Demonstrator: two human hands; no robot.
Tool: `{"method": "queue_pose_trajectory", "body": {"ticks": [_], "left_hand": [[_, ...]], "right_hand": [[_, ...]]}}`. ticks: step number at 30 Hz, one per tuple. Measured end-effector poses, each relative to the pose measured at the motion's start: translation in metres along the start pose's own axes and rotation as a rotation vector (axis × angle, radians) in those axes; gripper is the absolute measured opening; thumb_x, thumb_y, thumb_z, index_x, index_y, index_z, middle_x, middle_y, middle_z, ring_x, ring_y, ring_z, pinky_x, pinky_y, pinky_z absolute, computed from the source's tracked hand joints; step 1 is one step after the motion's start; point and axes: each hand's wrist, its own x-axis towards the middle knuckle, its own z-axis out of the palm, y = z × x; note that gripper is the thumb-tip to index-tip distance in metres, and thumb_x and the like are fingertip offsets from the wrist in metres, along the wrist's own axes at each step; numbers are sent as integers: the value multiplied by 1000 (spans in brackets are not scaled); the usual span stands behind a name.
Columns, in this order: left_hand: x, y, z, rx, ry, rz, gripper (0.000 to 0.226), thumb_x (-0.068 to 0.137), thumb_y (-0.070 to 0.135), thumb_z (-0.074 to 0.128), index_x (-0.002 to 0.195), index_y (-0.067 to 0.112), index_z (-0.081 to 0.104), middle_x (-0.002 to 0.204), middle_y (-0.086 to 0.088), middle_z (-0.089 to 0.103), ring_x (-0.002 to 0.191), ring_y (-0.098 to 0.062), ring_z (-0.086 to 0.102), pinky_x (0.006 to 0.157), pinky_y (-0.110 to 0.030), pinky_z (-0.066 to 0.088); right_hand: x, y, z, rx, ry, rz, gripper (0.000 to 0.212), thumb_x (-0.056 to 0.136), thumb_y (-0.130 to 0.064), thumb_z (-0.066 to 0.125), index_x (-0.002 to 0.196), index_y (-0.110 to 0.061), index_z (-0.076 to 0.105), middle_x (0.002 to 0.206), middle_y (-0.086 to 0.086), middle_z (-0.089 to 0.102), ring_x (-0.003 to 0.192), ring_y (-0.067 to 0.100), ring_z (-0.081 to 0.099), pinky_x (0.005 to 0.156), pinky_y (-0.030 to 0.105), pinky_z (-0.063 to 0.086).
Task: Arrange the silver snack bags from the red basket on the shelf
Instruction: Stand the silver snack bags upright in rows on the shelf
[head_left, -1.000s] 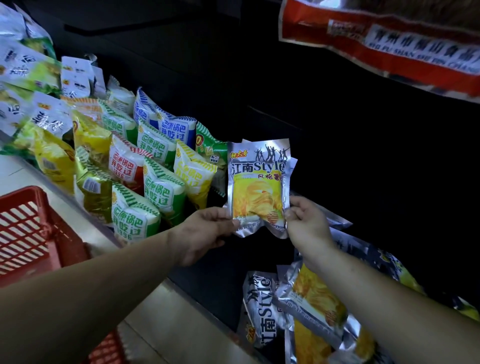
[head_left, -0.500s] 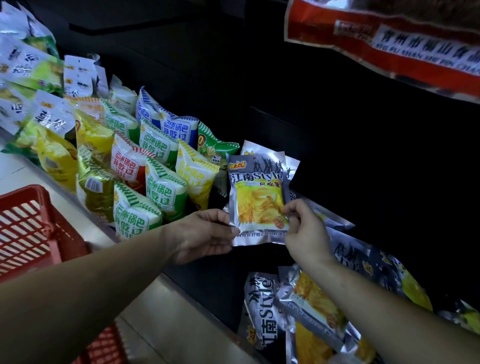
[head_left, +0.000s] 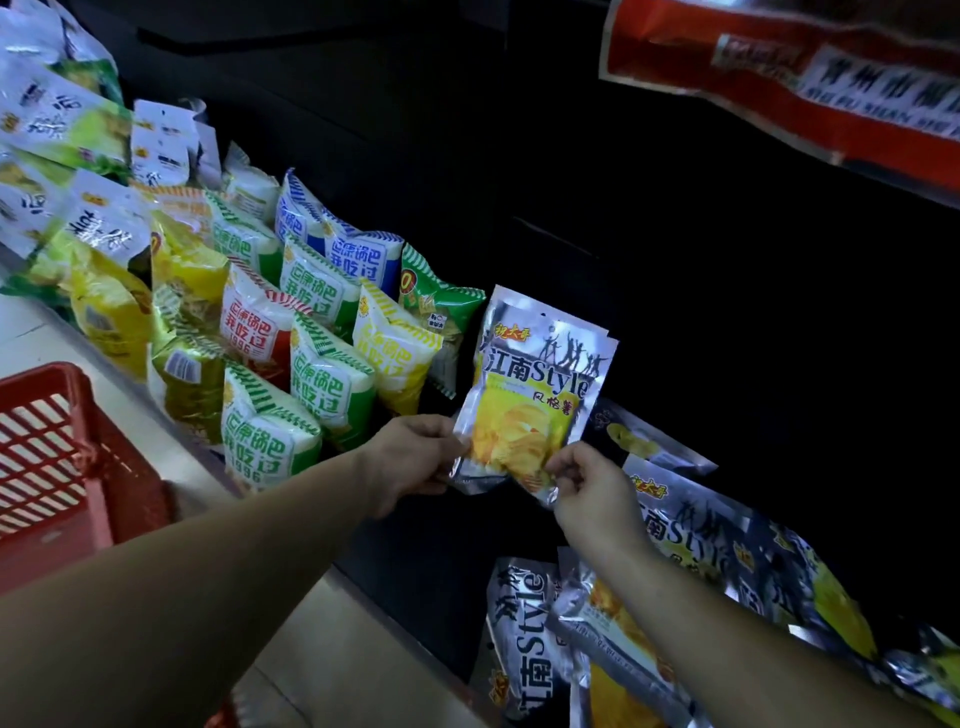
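Silver snack bag (head_left: 540, 384) is being held upright in front of the dark shelf (head_left: 649, 234), with its printed face turned toward the camera and its top edge leaning slightly to the right. It is hanging clear of the shelf floor, just to the right of the row of standing snack packs.

Left hand (head_left: 415, 457) is pinching the lower left corner of the bag, with the thumb on the front and the curled fingers behind it. Right hand (head_left: 592, 488) is pinching the lower right corner along the bottom seal, with its fingers curled in tightly on the foil. Both forearms are reaching in from the bottom of the view.

More silver bags (head_left: 727, 540) of the same print are lying flat and overlapping on the shelf to the right of the held bag, partly behind the right forearm. Further bags of this kind (head_left: 524, 639) are sitting on a lower level beneath the right arm.

Green-and-white packs (head_left: 270, 441) are standing in rows to the left, with a yellow pack (head_left: 395, 358) and a green pack (head_left: 441, 312) closest to the held bag.

Red basket (head_left: 62, 467) is sitting at the left edge, well apart from the bag, and its contents are not showing. A red banner (head_left: 779, 78) is hanging across the upper right corner.
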Motion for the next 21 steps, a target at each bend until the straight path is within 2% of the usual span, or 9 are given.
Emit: {"method": "queue_pose_trajectory", "body": {"ticks": [3, 5, 7, 8, 10, 13, 16, 19, 21], "left_hand": [[15, -14, 0, 228, 133, 135, 14, 87, 11, 67, 75, 4, 68, 67, -8, 63, 65, -19, 55, 66, -34, 48], [23, -15, 5, 399, 294, 215, 12, 86, 11, 63, 78, 9, 72, 66, -6, 68, 61, -20, 60, 61, -30, 49], [26, -7, 13, 497, 385, 234, 13, 89, 15, 62, 91, 17, 75, 84, -6, 75, 82, -26, 70, 71, -33, 53], [27, -5, 18, 501, 416, 229, 19, 90, 18, 63, 106, 19, 74, 101, -8, 76, 97, -29, 69, 82, -34, 54], [26, -2, 25, 456, 473, 221, 47, 88, 19, 68, 134, 16, 59, 130, -11, 64, 120, -31, 59, 101, -35, 47], [15, -2, 31, 492, 520, 332, 44, 82, 16, 70, 125, 21, 59, 128, -7, 52, 113, -30, 57, 96, -36, 47], [10, -10, 32, 567, 334, 368, 49, 83, 17, 71, 131, 25, 61, 127, -5, 50, 107, -30, 63, 96, -33, 50], [11, -17, 28, 560, 237, 365, 65, 84, 14, 72, 145, 25, 52, 143, -5, 39, 120, -27, 59, 105, -33, 48], [13, -16, 25, 570, 243, 376, 74, 82, 19, 76, 149, 30, 47, 153, -5, 30, 128, -27, 54, 107, -35, 47]], "right_hand": [[6, 1, 5, 26, -44, 73, 28, 99, -2, 51, 106, -26, 64, 97, -8, 62, 83, 22, 59, 64, 34, 45], [12, -4, 7, 78, -124, 137, 42, 96, 0, 51, 124, -28, 60, 110, -10, 58, 78, 16, 58, 57, 28, 44], [16, -11, 10, 135, -171, 212, 54, 93, 4, 50, 134, -30, 54, 119, -9, 54, 69, 14, 56, 53, 24, 40], [19, -14, 12, 155, -184, 240, 57, 92, 4, 49, 138, -30, 51, 124, -8, 53, 66, 14, 54, 53, 25, 39], [22, -17, 17, 172, -210, 265, 63, 90, 5, 47, 144, -28, 48, 136, -3, 51, 67, 13, 54, 55, 27, 40], [23, -21, 23, 174, -220, 259, 70, 87, 9, 47, 147, -27, 47, 144, 3, 48, 72, 8, 57, 59, 24, 44], [21, -25, 22, 204, -258, 270, 75, 86, 11, 45, 147, -32, 47, 133, -1, 52, 65, 17, 57, 52, 27, 41], [18, -21, 16, 202, -306, 285, 76, 85, 13, 43, 141, -39, 53, 107, -10, 62, 59, 21, 52, 48, 26, 35], [16, -17, 10, 106, -302, 217, 62, 89, 5, 48, 132, -38, 59, 94, -10, 64, 66, 21, 59, 54, 25, 40]]}}
